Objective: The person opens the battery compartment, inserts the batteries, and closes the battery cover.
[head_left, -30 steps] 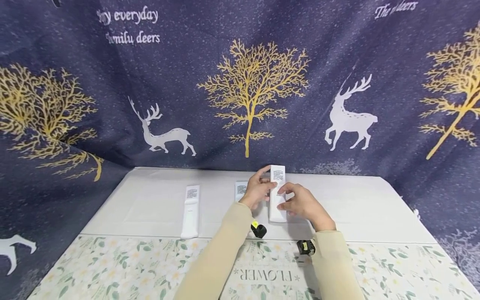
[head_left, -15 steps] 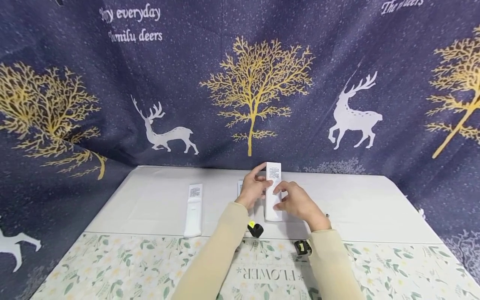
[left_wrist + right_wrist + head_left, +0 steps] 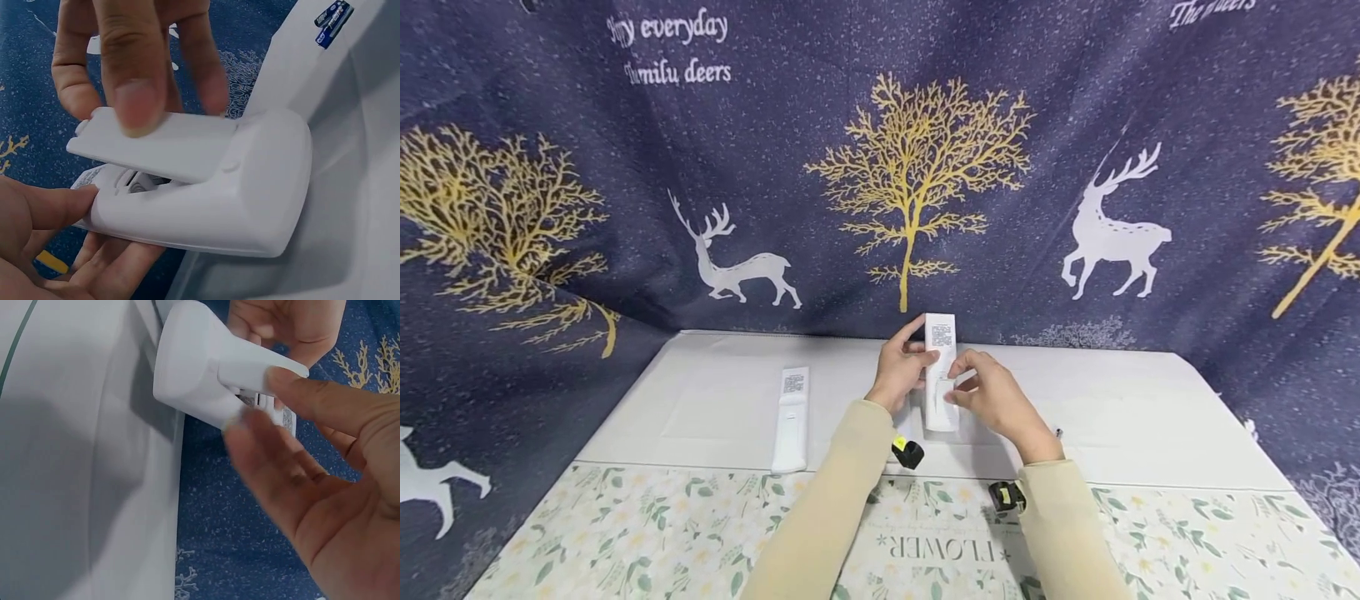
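A white remote control (image 3: 940, 419) is held up over the white table, its back with the printed label toward me. My left hand (image 3: 897, 371) grips it by the labelled end, thumb on the near face. Its battery cover (image 3: 181, 142) is tilted up, still meeting the body at the rounded end. Below the raised cover, the battery compartment (image 3: 145, 184) is partly exposed. My right hand (image 3: 997, 402) pinches the lifted cover, with the thumb (image 3: 284, 381) on its outer face.
A second white remote (image 3: 790, 425) lies back-up on the table to the left. Blue batteries (image 3: 334, 24) rest on the white surface. A floral mat (image 3: 647, 525) covers the near edge, and a dark blue cloth (image 3: 880, 167) with deer and trees hangs behind.
The battery cover has come up from the remote's back in my right fingers. Both hands and the remote have shifted slightly left in the head view, which has also moved a little.
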Demonstrator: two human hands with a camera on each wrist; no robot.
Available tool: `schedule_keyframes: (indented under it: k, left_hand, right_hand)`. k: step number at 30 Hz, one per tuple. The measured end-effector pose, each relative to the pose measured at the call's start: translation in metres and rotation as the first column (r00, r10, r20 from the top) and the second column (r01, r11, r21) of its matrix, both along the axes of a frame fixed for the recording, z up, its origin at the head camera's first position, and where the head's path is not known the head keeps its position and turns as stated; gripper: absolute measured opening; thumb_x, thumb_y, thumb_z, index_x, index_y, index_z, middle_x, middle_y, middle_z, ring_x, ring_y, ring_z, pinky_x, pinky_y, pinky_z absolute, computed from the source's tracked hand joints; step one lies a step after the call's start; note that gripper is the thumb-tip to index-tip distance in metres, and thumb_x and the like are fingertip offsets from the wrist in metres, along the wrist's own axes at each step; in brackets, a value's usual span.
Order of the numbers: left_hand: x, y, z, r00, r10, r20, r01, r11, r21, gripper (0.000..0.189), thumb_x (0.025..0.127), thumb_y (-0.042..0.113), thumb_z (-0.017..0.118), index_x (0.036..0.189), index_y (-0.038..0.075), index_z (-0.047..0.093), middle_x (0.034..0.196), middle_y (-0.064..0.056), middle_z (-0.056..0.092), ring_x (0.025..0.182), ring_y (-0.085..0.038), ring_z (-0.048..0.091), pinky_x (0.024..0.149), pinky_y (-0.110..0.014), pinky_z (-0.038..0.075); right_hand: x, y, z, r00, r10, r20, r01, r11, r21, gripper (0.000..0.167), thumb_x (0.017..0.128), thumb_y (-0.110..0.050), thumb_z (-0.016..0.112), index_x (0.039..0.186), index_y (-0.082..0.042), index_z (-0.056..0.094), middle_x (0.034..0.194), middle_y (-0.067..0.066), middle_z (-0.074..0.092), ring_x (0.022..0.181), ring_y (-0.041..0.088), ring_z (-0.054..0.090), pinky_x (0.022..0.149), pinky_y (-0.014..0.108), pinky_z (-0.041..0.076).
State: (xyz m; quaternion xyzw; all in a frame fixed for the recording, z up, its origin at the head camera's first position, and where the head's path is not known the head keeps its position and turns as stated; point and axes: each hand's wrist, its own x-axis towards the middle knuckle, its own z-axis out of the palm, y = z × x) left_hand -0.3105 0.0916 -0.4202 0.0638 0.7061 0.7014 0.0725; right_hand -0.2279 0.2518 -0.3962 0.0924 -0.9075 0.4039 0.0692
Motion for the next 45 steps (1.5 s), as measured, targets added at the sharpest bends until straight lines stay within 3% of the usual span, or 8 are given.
schedule_keyframes:
  k: [12, 17, 23, 33, 40, 45]
  left_hand:
    - [0.000, 0.000, 0.007, 1.000, -0.006, 0.021, 0.005, 1.000, 0.030, 0.070, 0.098, 0.005, 0.075, 0.156, 0.038, 0.055, 0.115, -0.005, 0.064, 0.095, -0.022, 0.069, 0.071, -0.033, 0.064]
    - [0.001, -0.003, 0.012, 1.000, 0.004, 0.012, -0.005, 0.999, 0.044, 0.070, 0.098, 0.005, 0.075, 0.156, 0.039, 0.055, 0.116, -0.005, 0.064, 0.096, -0.022, 0.070, 0.076, -0.038, 0.064]
    - [0.002, -0.005, 0.014, 1.000, 0.017, -0.006, -0.017, 0.999, 0.036, 0.069, 0.098, 0.005, 0.074, 0.156, 0.038, 0.055, 0.117, -0.006, 0.064, 0.094, -0.022, 0.069, 0.076, -0.038, 0.064]
    - [0.002, -0.007, 0.014, 1.000, 0.019, 0.008, -0.019, 0.999, 0.029, 0.070, 0.099, 0.006, 0.074, 0.156, 0.041, 0.054, 0.118, -0.006, 0.063, 0.096, -0.023, 0.070, 0.074, -0.035, 0.064]
    - [0.003, -0.008, 0.017, 1.000, 0.013, 0.011, -0.013, 0.999, 0.029, 0.069, 0.099, 0.006, 0.074, 0.156, 0.040, 0.054, 0.119, -0.005, 0.064, 0.096, -0.022, 0.069, 0.074, -0.034, 0.062]
    - [0.004, -0.009, 0.018, 1.000, 0.016, 0.014, -0.016, 1.000, 0.024, 0.069, 0.099, 0.007, 0.074, 0.156, 0.041, 0.054, 0.119, -0.005, 0.064, 0.096, -0.023, 0.069, 0.073, -0.033, 0.062]
  right_hand:
    - [0.002, 0.000, 0.004, 0.996, 0.030, 0.084, -0.013, 0.981, -0.196, 0.025, 0.094, 0.009, 0.074, 0.113, -0.001, 0.061, 0.121, 0.020, 0.065, 0.099, 0.031, 0.075, 0.077, 0.035, 0.066]
    - [0.003, 0.008, 0.009, 0.997, 0.066, 0.027, -0.058, 0.969, -0.242, 0.025, 0.094, 0.012, 0.072, 0.114, 0.005, 0.060, 0.119, 0.023, 0.062, 0.099, 0.037, 0.074, 0.076, 0.036, 0.066]
    - [0.005, 0.020, 0.016, 1.000, 0.001, -0.004, -0.002, 0.958, -0.286, 0.023, 0.095, 0.013, 0.070, 0.113, 0.006, 0.059, 0.118, 0.023, 0.058, 0.100, 0.041, 0.074, 0.076, 0.034, 0.066]
    - [0.010, 0.033, 0.016, 0.996, -0.079, 0.037, 0.085, 0.972, -0.217, 0.019, 0.099, 0.005, 0.071, 0.113, 0.003, 0.060, 0.123, 0.025, 0.059, 0.103, 0.044, 0.073, 0.078, 0.036, 0.065]
    - [0.008, 0.039, 0.009, 0.988, -0.099, 0.120, 0.113, 0.987, -0.113, 0.016, 0.098, 0.004, 0.072, 0.110, 0.002, 0.061, 0.118, 0.023, 0.067, 0.086, 0.032, 0.076, 0.077, 0.044, 0.065]
    - [0.005, 0.041, 0.001, 0.984, -0.082, 0.156, 0.099, 0.990, -0.100, 0.014, 0.098, 0.006, 0.070, 0.108, 0.003, 0.061, 0.115, 0.025, 0.069, 0.084, 0.030, 0.075, 0.076, 0.046, 0.066]
